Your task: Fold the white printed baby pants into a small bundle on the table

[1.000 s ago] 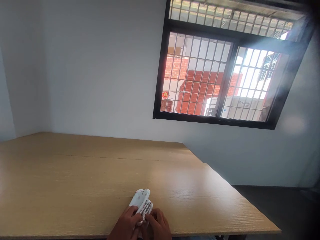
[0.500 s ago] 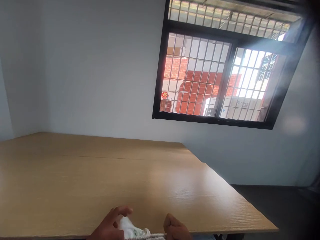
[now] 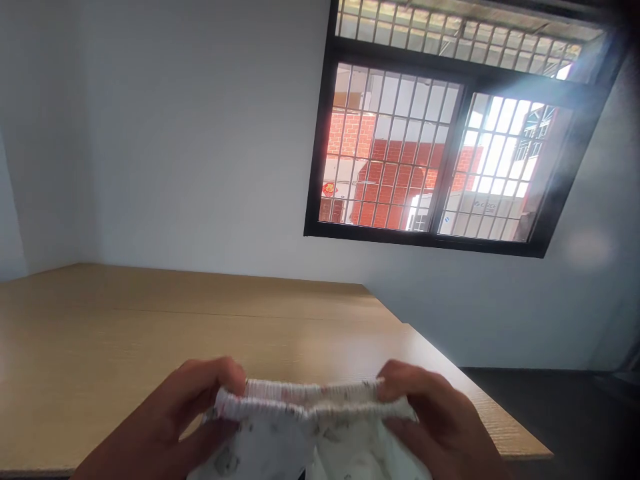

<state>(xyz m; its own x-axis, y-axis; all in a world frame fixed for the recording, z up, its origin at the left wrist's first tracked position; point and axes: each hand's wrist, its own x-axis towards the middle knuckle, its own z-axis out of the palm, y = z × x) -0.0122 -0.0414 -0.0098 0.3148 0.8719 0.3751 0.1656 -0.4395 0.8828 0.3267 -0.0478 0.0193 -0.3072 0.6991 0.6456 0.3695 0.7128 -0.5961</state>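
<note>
In the head view, the white cloth (image 3: 273, 440) is at the near edge of the surface (image 3: 175, 333). The left hand (image 3: 175, 407) pinches its left end; the right hand (image 3: 435, 413), nearer the surface's right corner, pinches the other. Best to pull softly, hands level, so the gathered band (image 3: 350, 412) sits straight.

OK so the body side of this was just two bare hands, the left hand (image 3: 167, 417) and the right hand (image 3: 443, 417), both uncovered right down to where the view cut them off. We could make out rounded knuckles, blunt, rounded fingertips (image 3: 233, 375) and pretty sturdy-looking thumbs (image 3: 215, 437). The nails were too blurry for us to judge, tbh, and the arms ran out of view, so we couldn't tell about sleeves.
</note>
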